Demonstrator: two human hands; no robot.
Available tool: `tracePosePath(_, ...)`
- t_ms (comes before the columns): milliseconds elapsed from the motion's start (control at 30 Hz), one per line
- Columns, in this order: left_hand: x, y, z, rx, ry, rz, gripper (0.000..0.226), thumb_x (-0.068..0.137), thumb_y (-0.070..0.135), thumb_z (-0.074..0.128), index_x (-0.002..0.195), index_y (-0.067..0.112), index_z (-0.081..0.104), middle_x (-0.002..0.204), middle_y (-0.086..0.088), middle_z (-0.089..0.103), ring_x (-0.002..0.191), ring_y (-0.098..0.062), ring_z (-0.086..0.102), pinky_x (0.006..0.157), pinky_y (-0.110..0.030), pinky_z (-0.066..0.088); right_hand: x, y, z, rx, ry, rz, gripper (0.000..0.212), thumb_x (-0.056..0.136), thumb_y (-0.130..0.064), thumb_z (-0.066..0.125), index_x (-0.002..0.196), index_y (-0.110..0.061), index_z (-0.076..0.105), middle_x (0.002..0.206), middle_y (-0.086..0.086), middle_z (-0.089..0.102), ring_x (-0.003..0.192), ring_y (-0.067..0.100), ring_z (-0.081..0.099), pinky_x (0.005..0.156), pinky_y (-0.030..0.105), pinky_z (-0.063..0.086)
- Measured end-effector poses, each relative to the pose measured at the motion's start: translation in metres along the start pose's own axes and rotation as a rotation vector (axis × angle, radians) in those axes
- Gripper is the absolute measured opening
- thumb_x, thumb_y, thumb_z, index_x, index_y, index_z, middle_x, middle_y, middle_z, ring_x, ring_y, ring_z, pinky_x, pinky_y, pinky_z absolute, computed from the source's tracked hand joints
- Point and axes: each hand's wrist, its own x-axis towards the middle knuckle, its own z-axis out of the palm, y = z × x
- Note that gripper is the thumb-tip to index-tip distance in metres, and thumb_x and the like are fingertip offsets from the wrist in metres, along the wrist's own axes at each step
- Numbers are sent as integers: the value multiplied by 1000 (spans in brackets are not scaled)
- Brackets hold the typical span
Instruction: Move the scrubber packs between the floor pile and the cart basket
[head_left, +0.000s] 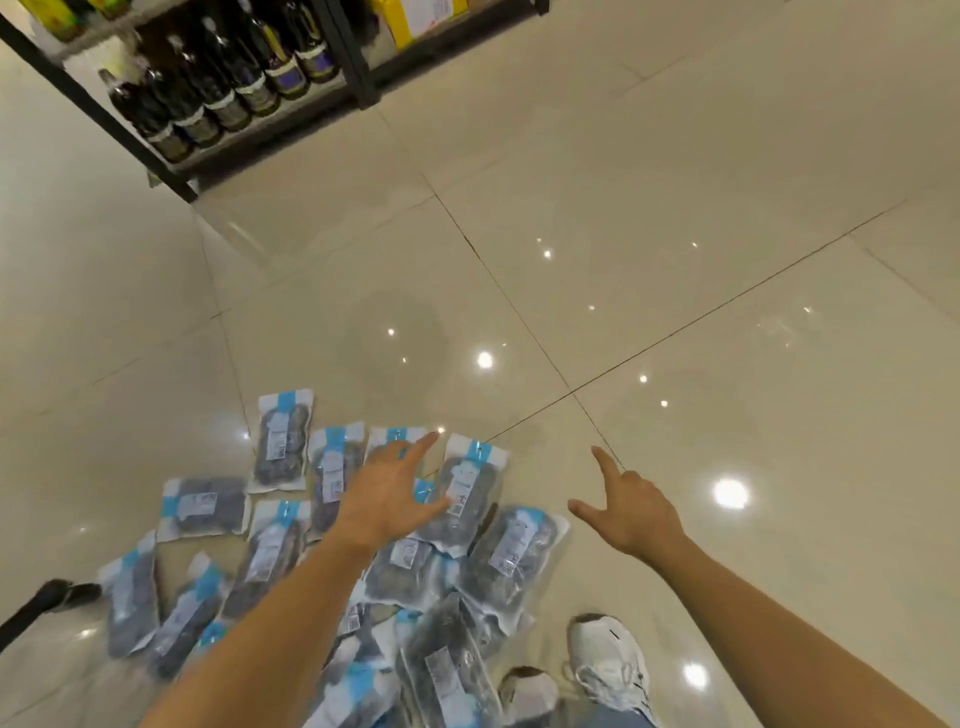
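I am reaching my left hand (387, 499) out over a scatter of sealed packets (332, 551) lying on the glossy tiled floor (675, 260). The fingers are spread and straight, gripping nothing, and they are hovering above the packet (470, 488) at the far right of the pile, the one with the white and blue header. My right hand (631, 506) is hanging over bare tile to the right, well apart from the pile, forefinger and thumb stretched out, the other fingers loosely curled and holding nothing.

To do this pick-up well, I am judging that the left hand should come down flat on that top packet and pinch it by the stiff header, since the plastic looks slick and the dark contents lumpy. The packets are overlapping, so lifting straight up should avoid dragging neighbours along. My white shoes (608, 660) are standing just beside the near edge of the pile, so I am minding my footing on a floor that shiny. The shelf (358, 67) of dark bottles (223, 93) is standing well away at the far end.
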Motion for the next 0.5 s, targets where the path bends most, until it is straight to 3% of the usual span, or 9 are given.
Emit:
tracePosePath(133, 67, -24, 104, -7, -70, -3, 88, 79, 61, 58, 148, 37, 10, 151, -7, 29, 135, -27, 34, 106, -41, 37, 66, 36, 115, 45, -82, 30, 85, 85, -64, 44, 150, -33, -1, 119, 13, 53, 108, 29, 53, 87, 36, 46)
tracePosePath(300, 120, -40, 216, 25, -80, 20, 87, 74, 65, 52, 147, 40, 13, 154, -10, 21, 127, -29, 45, 97, -38, 43, 129, 65, 232, 60, -168, 34, 92, 80, -73, 43, 148, -39, -9, 122, 13, 52, 112, 31, 52, 90, 37, 45)
tracePosePath(400, 152, -53, 274, 72, -83, 28, 90, 74, 68, 54, 148, 41, 10, 152, -11, 24, 133, -28, 37, 101, -39, 39, 159, 77, 280, 90, -213, 27, 98, 73, -80, 44, 145, -45, -13, 128, 17, 52, 110, 32, 55, 89, 38, 47)
tracePosePath(500, 182, -67, 317, 90, -83, 18, 91, 76, 71, 54, 148, 40, 7, 152, -11, 27, 140, -25, 27, 107, -42, 34, 182, 77, 311, 110, -200, -23, 102, 67, -84, 45, 143, -49, -14, 121, 16, 56, 105, 31, 59, 80, 34, 48)
